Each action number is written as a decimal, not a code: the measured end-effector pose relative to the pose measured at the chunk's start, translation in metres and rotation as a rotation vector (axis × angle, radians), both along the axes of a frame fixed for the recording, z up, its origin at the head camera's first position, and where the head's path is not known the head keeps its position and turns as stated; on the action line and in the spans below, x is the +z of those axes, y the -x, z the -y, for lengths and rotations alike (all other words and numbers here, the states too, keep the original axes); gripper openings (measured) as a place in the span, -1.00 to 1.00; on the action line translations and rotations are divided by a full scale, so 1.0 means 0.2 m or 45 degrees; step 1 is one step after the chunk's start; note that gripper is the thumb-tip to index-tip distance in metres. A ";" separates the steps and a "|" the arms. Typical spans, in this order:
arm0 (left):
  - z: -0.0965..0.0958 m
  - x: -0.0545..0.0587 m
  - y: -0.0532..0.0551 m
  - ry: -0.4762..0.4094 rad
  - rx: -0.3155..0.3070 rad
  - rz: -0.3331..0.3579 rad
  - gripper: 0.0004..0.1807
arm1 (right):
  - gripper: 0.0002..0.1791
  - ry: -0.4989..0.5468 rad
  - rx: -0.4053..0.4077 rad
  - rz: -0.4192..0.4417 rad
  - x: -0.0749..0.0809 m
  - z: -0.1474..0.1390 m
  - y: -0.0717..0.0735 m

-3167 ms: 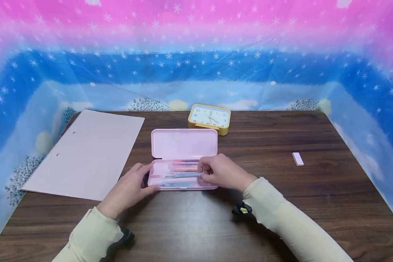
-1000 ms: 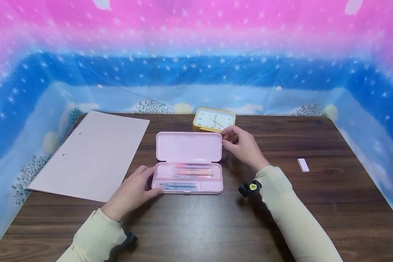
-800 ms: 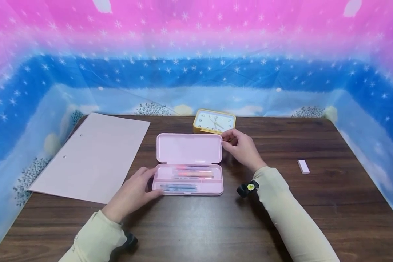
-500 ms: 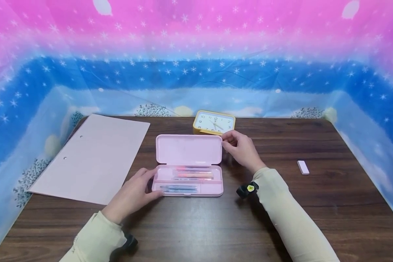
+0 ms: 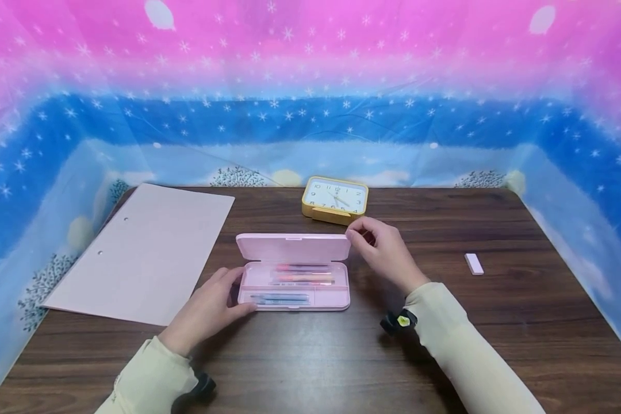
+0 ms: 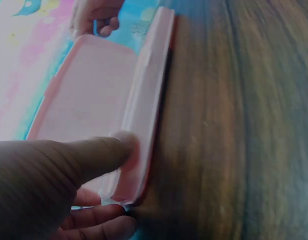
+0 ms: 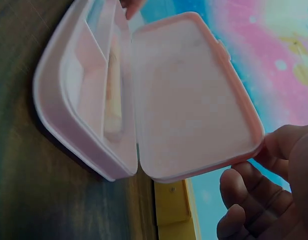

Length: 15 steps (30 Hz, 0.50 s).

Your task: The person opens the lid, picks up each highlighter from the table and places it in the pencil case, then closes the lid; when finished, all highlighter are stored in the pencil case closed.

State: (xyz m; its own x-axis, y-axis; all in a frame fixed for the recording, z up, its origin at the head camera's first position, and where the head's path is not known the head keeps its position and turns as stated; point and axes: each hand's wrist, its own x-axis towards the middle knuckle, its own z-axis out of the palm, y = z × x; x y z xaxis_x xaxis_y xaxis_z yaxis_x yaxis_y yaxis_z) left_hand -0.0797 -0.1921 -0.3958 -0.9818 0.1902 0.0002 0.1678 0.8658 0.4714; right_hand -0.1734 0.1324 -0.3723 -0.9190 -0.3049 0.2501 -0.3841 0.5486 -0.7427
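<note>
A pink pencil case (image 5: 331, 298) lies open on the table in the head view, its lid (image 5: 294, 248) raised and leaning back from the base. Several pens (image 5: 305, 278) fill the rear compartment; blue-grey pens (image 5: 280, 298) lie in the front left one. My left hand (image 5: 207, 307) grips the base's left end, the thumb on its front wall in the left wrist view and the other fingers around the end. My right hand (image 5: 385, 253) pinches the lid's right corner between thumb and forefinger; the right wrist view shows its remaining fingers curled below that corner.
Behind the case stands a yellow clock (image 5: 335, 198), close to the right hand. A pale pink folder or board (image 5: 150, 253) with two holes lies at the left. A small white eraser-like block (image 5: 474, 264) is at the right. Printed cloth surrounds the table's back and sides.
My right hand has left the pen it held inside the case and gone to the lid's corner. The lid now tips forward from its wider-open position. My left hand stays at the base.
</note>
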 end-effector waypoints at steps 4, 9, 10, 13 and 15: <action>0.02 0.03 0.00 -0.086 0.014 -0.056 -0.16 | -0.91 0.005 0.044 0.006 -0.01 -0.01 -0.05; 0.04 0.09 0.01 -0.177 0.068 -0.218 -0.41 | -0.91 -0.003 0.052 -0.004 -0.02 -0.01 -0.08; 0.04 0.09 0.00 -0.195 0.079 -0.250 -0.46 | -0.91 -0.007 0.051 0.000 -0.02 -0.02 -0.09; 0.05 0.10 0.00 -0.254 0.104 -0.320 -0.60 | -0.93 -0.017 0.047 0.033 -0.02 -0.02 -0.10; 0.05 0.10 0.00 -0.304 0.126 -0.342 -0.67 | -0.93 -0.025 0.051 0.057 -0.03 -0.02 -0.11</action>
State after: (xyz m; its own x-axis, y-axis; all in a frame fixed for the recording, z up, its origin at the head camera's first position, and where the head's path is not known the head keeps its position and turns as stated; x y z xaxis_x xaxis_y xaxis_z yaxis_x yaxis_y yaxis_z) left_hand -0.0789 -0.2020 -0.3764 -0.9543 0.0576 0.2934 0.2339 0.7551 0.6125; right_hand -0.1518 0.1371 -0.3783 -0.9162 -0.3459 0.2025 -0.3725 0.5483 -0.7488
